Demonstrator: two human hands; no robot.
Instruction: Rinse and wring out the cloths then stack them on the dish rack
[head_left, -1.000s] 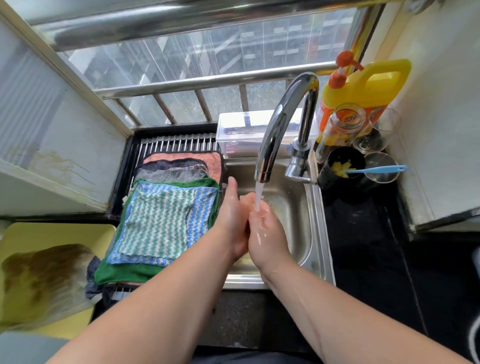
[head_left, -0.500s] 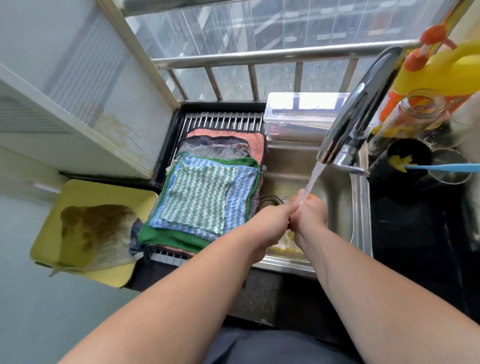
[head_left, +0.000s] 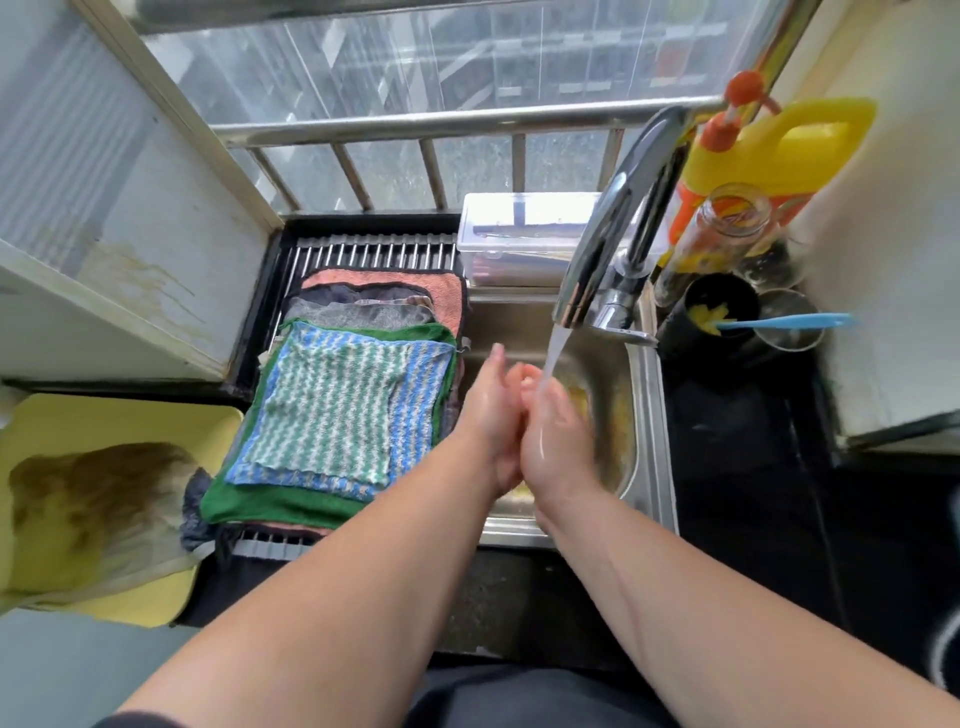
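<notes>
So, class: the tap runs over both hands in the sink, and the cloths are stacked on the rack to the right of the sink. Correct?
No: the head view shows the rack with the cloths to the left of the sink, not the right. The rest holds.

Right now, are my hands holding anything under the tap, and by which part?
Nothing visible. The left hand and right hand press against each other under water from the tap; nothing shows between them.

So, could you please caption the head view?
Left hand and right hand meet under the running tap; cloths lie stacked on the dish rack.
</notes>
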